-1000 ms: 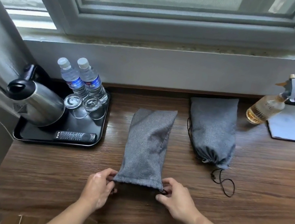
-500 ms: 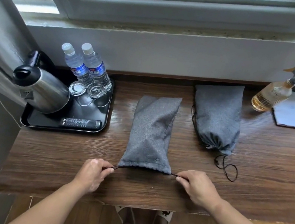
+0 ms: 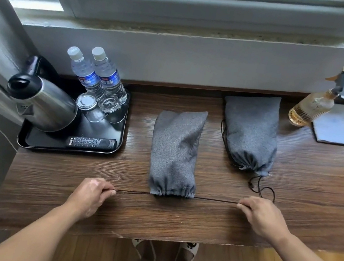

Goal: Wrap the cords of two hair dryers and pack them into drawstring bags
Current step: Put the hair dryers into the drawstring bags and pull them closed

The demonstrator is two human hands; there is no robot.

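Note:
A grey drawstring bag (image 3: pixel 174 151) lies lengthwise in the middle of the wooden desk (image 3: pixel 174 219), bulging, its near mouth gathered tight. Its black drawstring (image 3: pixel 214 199) runs taut to both sides. My left hand (image 3: pixel 91 193) pinches the left end of the string, and my right hand (image 3: pixel 262 216) pinches the right end. A second grey bag (image 3: pixel 250 132) lies at the back right, also cinched, its loose cord (image 3: pixel 263 190) curled on the desk. Neither hair dryer is visible.
A black tray (image 3: pixel 28 140) at the left holds a steel kettle (image 3: pixel 41 104), two water bottles (image 3: pixel 98 74), glasses (image 3: pixel 100 104) and a remote (image 3: pixel 91 142). A spray bottle (image 3: pixel 314 104) and a white cloth (image 3: pixel 335 128) sit at the back right, under the window sill.
My hands have moved apart from the bag's mouth, drawing the string out to both sides. The mouth went from flat and wide to gathered tight.

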